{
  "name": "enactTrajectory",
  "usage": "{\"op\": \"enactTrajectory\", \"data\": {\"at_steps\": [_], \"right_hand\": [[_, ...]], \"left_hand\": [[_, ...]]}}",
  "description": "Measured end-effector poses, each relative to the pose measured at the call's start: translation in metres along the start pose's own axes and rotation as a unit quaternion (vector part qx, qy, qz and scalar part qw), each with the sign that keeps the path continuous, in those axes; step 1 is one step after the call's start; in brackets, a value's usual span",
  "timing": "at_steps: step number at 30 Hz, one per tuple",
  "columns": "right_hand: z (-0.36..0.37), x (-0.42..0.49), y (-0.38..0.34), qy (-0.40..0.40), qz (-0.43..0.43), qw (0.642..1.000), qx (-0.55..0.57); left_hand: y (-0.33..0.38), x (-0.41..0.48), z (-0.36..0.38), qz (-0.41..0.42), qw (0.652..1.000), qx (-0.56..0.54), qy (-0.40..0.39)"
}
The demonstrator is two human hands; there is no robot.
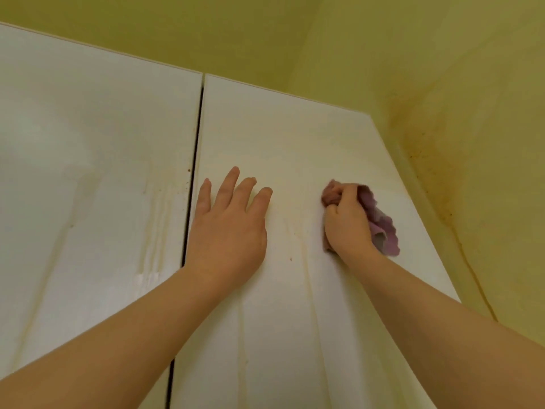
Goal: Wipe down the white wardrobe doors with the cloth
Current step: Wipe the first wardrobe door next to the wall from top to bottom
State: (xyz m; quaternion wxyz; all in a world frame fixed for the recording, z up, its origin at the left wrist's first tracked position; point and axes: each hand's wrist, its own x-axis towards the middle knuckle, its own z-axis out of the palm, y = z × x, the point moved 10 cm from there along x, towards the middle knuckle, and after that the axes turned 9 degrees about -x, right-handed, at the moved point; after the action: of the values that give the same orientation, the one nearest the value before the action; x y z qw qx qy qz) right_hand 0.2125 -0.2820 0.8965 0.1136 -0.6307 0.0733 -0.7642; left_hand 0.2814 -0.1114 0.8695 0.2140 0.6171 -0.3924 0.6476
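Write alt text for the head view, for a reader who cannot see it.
A person's right hand grips a bunched pink cloth against the right white wardrobe door, while the left hand rests open on the same door. Yellowish drip streaks mark it and the left door; a stained yellow-green wall lies to the right.

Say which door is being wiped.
The right door, right of the gap: the right hand grips the cloth against it and the left hand lies flat on it. No hand is on the left door.
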Motion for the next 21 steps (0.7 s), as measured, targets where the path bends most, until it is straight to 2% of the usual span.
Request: {"op": "enactTrajectory", "data": {"at_steps": [4,6,8,9,10,13,15,17,18,19,21], "right_hand": [[0.031,-0.028,-0.047,-0.107,-0.137,0.984,-0.023],[0.028,-0.024,-0.043,-0.098,-0.11,0.989,-0.032],[0.019,-0.016,-0.027,-0.037,-0.021,0.999,-0.015],[0.019,-0.02,-0.027,-0.018,-0.004,1.0,-0.007],[0.024,-0.026,-0.036,-0.018,-0.027,0.999,-0.002],[0.039,-0.056,-0.072,-0.099,-0.157,0.983,-0.009],[0.036,-0.055,-0.069,-0.122,-0.132,0.984,-0.01],[0.032,-0.044,-0.057,-0.078,-0.043,0.996,0.0],[0.034,-0.047,-0.065,-0.06,-0.057,0.996,-0.017],[0.043,-0.054,-0.082,-0.073,-0.114,0.99,-0.033],[0.062,-0.074,-0.106,-0.131,-0.225,0.964,-0.052]], "left_hand": [[-0.018,-0.006,-0.007,-0.012,1.0,-0.003,0.005],[-0.023,-0.01,-0.009,-0.015,1.0,-0.015,0.011],[-0.023,-0.015,-0.019,-0.006,0.999,-0.031,0.041],[-0.023,-0.017,-0.025,-0.003,0.998,-0.038,0.055],[-0.024,-0.019,-0.028,-0.001,0.998,-0.033,0.051],[-0.032,-0.029,-0.021,-0.017,1.0,0.004,-0.014],[-0.035,-0.038,-0.026,-0.006,0.999,0.035,-0.035],[-0.039,-0.044,-0.024,0.003,0.997,0.055,-0.061],[-0.042,-0.045,-0.024,0.001,0.996,0.063,-0.071],[-0.044,-0.044,-0.023,-0.002,0.995,0.069,-0.079],[-0.051,-0.041,-0.025,-0.006,0.993,0.076,-0.091]]}}
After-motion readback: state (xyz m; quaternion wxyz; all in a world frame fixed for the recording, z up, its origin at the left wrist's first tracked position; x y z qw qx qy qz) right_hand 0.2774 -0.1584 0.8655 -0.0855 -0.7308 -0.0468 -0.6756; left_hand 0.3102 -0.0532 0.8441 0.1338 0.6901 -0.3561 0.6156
